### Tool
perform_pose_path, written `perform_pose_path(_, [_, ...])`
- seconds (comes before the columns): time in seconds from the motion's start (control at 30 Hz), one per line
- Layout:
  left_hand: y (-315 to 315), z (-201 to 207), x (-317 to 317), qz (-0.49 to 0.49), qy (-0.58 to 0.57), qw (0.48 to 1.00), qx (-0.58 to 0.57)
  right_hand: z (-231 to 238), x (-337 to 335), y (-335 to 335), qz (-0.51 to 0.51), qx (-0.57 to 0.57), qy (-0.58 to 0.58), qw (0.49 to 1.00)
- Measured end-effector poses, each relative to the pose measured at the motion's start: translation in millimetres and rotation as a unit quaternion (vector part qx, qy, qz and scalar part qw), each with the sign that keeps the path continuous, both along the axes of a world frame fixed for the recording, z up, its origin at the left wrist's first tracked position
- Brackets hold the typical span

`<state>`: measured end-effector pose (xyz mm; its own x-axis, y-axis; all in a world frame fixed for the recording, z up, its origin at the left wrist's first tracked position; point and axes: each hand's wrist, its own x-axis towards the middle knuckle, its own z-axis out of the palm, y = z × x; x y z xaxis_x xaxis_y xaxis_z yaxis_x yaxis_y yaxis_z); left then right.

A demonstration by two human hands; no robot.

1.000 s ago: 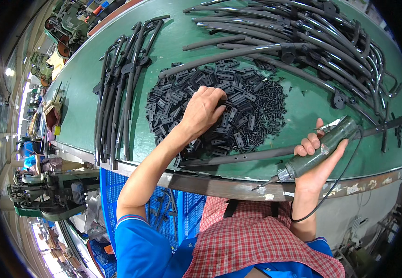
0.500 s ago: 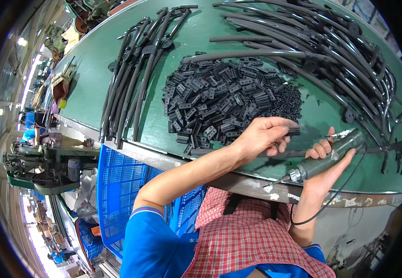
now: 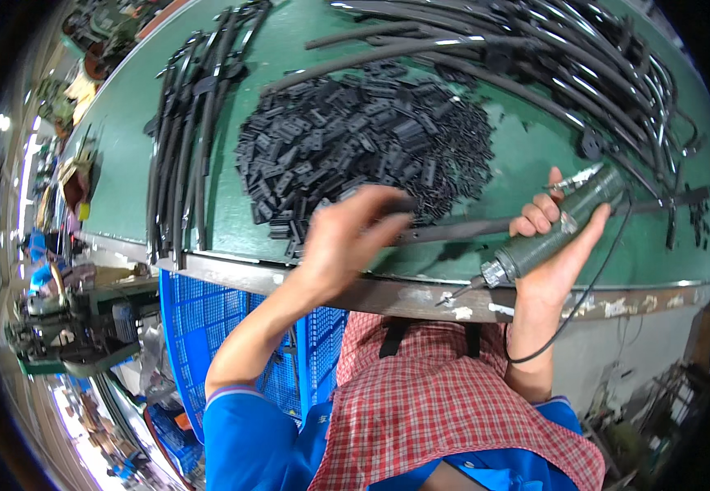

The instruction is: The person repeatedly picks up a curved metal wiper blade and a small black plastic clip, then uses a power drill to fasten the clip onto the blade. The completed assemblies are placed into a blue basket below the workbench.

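My left hand (image 3: 345, 239), smeared by motion, is over the near edge of a heap of small black two-holed blocks (image 3: 330, 135). One dark block (image 3: 397, 204) shows between its thumb and fingers. My right hand (image 3: 566, 266) is wrapped round a green electric screwdriver (image 3: 563, 221), whose bit points down and left over the table's front edge. Just beyond the screwdriver, a black tube (image 3: 461, 230) lies along the front of the green table (image 3: 420, 266). Small dark screws (image 3: 465, 155) are piled against the right side of the block heap.
Black bent tubes (image 3: 527, 78) are stacked at the far right. Another bundle of tubes (image 3: 187, 139) lies at the left. A blue plastic basket (image 3: 208, 327) stands below the front edge. The screwdriver's cord (image 3: 592, 307) loops past my right wrist.
My left hand has moved left, from beside the screwdriver to the near edge of the block heap, with a dark piece in its fingers. My right hand still grips the screwdriver.
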<state>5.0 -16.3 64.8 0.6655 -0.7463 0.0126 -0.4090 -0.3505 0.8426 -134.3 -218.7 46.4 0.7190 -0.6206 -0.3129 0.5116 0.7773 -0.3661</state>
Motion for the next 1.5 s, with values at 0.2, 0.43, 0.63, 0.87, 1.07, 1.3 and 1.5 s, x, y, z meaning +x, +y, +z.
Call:
perform_pose_path(0.2, [15.1,-18.8,-6.3,-0.024,-0.137,0.989,-0.048,0.2,-0.1,1.2,-0.004,-0.018,0.005,1.000])
perform_pose_path(0.43, [12.9,-58.0,-1.8,-0.103,-0.187,0.973,-0.083,10.8,6.2,3.1,-0.013,-0.058,0.036,0.998])
perform_pose_path(0.63, [14.7,-60.7,0.2,-0.106,-0.178,0.973,-0.099,47.4,32.0,24.8,-0.024,-0.281,-0.127,0.951])
perform_pose_path(0.87, [14.4,-59.1,-2.8,-0.092,-0.160,0.978,-0.096,57.1,59.2,53.6,0.040,-0.488,-0.159,0.858])
perform_pose_path(1.07, [18.3,-66.1,-2.3,-0.093,-0.140,0.979,-0.115,51.0,70.6,60.4,0.168,-0.547,-0.119,0.811])
perform_pose_path(1.3, [19.2,-69.9,-4.4,-0.085,-0.155,0.972,-0.156,38.9,86.3,42.4,0.277,-0.438,-0.236,0.822])
perform_pose_path(1.5, [18.9,-66.5,-4.9,-0.095,-0.152,0.975,-0.127,17.4,25.4,23.0,0.073,-0.265,-0.070,0.959])
